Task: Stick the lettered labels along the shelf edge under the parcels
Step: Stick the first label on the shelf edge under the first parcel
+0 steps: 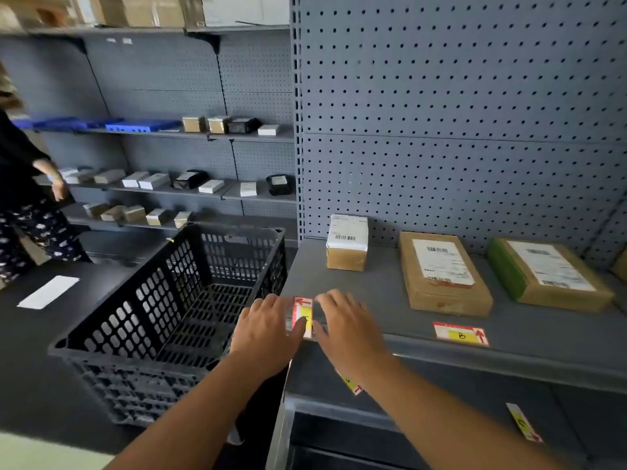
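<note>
A red, white and yellow label (303,312) lies on the grey shelf (383,293) near its front edge, turned lengthwise, in front of a small brown parcel (346,242). My left hand (268,329) rests flat beside it, thumb on the label's yellow patch. My right hand (346,322) presses flat on the label's right side. A second label marked B (461,334) sits stuck at the shelf edge below a flat brown parcel (442,273). A third parcel with a green end (546,274) lies further right.
A black plastic crate (176,317) stands directly left of the shelf. Two more labels (353,385) (524,422) are on the lower shelf. Another person (27,205) stands at far left by shelves of small boxes. A white paper (49,291) lies on the dark surface.
</note>
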Tool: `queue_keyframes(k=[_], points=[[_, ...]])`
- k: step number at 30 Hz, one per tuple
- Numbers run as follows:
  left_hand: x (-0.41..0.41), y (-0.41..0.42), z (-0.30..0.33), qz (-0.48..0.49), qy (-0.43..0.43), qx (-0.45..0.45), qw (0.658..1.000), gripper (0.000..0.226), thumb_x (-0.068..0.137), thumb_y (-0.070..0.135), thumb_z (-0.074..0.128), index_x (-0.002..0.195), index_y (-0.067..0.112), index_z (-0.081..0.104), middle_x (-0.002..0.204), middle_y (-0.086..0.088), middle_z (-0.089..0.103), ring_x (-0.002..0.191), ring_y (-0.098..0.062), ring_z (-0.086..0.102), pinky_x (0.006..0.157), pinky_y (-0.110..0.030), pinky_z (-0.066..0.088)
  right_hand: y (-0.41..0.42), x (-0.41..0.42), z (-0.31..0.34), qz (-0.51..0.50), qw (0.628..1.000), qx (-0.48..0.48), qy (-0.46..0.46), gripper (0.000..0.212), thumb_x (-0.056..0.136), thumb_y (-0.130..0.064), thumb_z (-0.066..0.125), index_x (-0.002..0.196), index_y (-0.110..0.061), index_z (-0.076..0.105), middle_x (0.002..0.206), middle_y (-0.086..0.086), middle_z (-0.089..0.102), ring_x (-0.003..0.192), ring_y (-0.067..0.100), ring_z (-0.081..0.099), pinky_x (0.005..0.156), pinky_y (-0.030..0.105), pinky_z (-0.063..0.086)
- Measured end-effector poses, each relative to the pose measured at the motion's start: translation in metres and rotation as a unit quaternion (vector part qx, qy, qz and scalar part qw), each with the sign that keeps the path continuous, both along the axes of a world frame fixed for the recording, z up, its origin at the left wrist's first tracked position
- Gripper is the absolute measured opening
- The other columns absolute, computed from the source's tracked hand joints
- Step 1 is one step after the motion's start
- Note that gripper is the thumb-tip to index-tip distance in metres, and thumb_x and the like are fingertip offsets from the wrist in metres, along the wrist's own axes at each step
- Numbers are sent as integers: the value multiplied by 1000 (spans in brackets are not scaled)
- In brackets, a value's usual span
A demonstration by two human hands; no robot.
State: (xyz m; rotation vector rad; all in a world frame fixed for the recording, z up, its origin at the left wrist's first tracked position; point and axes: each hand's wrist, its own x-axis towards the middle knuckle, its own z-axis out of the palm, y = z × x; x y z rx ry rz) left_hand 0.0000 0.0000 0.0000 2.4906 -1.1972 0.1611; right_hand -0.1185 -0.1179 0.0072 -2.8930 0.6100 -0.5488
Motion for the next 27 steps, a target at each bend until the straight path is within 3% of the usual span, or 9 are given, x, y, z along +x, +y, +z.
queue_keyframes(k=[7,12,16,19,22,27], points=[[12,0,-6,-87,18,-67,994,33,92,36,56,123,25,58,114,8,64,110,-18,57,95,-36,44,-13,15,-1,3,993,97,-66,35,98,-24,62,132,-19,54,125,-1,60,116,22,53,97,38,45],[15,-2,-2,-144,1,-72,987,30,90,31,56,118,26,61,111,11,67,107,-15,60,95,-41,47,-16,16,-5,15,992,105,-72,19,98,-20,62,117,-22,61,109,-1,66,99,24,55,87,39,45],[18,-7,0,-137,-2,-75,988,25,92,30,63,116,29,64,111,15,68,106,-13,60,95,-38,46,-21,9,-8,-10,990,121,-76,3,100,-26,60,103,-25,60,96,-1,63,91,20,52,79,42,51],[19,-12,0,-145,8,-74,987,19,91,34,67,110,32,66,107,17,69,103,-13,61,94,-37,45,-22,1,-4,0,983,144,-111,2,99,-27,62,99,-27,63,94,-6,65,91,17,54,77,38,52],[19,-19,6,-162,11,-104,981,18,92,47,62,97,32,69,90,13,69,87,-15,61,80,-38,46,-26,-11,6,-1,960,214,-183,4,98,-26,63,99,-29,66,94,-14,68,92,8,59,79,29,52],[19,-28,19,-200,-34,-98,974,12,89,42,69,95,33,71,85,15,69,85,-11,60,84,-33,40,-45,-38,5,-15,979,162,-120,3,96,-30,66,96,-32,63,92,-14,62,93,10,56,81,33,52]])
